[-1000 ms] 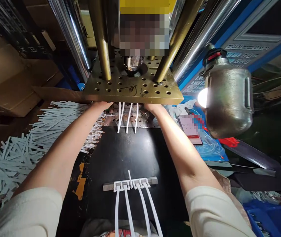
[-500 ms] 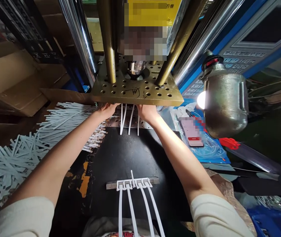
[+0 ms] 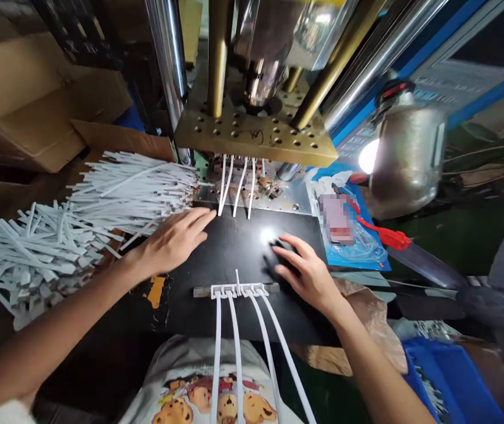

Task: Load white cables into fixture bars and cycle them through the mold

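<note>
My left hand (image 3: 176, 238) is over the left of the black work surface (image 3: 190, 312), empty, its fingers stretched toward the press. On the right, my right hand (image 3: 307, 268) hovers with fingers spread and nothing in them. Between and below them lies a metal bar (image 3: 201, 292) bearing a white moulded frame (image 3: 238, 290) with several white flat cables (image 3: 237, 359) hanging toward my lap. Farther back, several white cable ends (image 3: 235, 188) stick out from under the brass-coloured press plate (image 3: 256, 136); their other ends are hidden beneath it.
Heaped white cables (image 3: 132, 182) cover the left side. A lamp (image 3: 406, 159) hangs at the right above a phone (image 3: 336, 218) on a blue sheet. Steel and brass columns (image 3: 218, 65) rise from the press. A cardboard box (image 3: 26, 100) stands back left; a blue bin (image 3: 450, 377) is lower right.
Both hands have come out from under the press plate and back toward me, the right moving farther. The view has tilted and shifted. The cables under the plate stay there.
</note>
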`<state>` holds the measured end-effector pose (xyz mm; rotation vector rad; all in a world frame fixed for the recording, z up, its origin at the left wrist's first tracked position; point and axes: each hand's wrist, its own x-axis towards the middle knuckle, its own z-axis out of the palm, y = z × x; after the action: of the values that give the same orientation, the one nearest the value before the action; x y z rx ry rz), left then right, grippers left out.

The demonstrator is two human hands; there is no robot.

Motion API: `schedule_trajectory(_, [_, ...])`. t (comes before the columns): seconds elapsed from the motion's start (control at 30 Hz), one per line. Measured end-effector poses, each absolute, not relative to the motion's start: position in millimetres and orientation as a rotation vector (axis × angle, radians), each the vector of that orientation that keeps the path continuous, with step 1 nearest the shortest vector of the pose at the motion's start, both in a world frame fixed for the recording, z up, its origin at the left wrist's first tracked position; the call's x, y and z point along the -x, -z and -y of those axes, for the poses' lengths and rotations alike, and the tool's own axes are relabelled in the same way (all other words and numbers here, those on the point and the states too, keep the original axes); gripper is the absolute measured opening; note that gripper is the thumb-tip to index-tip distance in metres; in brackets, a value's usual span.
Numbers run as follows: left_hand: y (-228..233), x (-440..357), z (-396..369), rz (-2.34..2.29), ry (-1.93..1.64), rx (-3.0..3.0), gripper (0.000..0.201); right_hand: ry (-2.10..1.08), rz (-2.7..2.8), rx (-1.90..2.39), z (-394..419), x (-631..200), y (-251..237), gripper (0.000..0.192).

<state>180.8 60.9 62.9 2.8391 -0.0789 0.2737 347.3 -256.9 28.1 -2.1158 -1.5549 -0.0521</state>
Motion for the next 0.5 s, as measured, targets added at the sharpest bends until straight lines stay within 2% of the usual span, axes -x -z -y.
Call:
schedule_trajectory(0.13, [-44, -58, -36, 0.236, -0.393, -2.949, 0.069, -0.073, 1.597, 2.161, 334, -290, -20, 0.054])
schedule_trajectory(0.2, [-36, -25, -31, 0.166, -0.341, -3.032, 0.074, -0.067, 1.635, 2.246, 346, -272, -17, 0.057])
schedule_trajectory(0.27, [-27, -12, -27, 0.085, -0.303, -3.113, 0.075, -0.011, 1.652, 2.33, 348, -263, -13, 0.06])
schedule_trajectory(0.4, [-15, -15, -21, -0.029, -0.323, -3.194, 0.083, 0.116, 1.616, 2.375, 344, -260, -4, 0.078])
schedule_trajectory(0.5, [-14, -17, -16, -0.099, -0.351, -3.189, 0.077, 0.128, 1.599, 2.364, 346, -260, 1, 0.081])
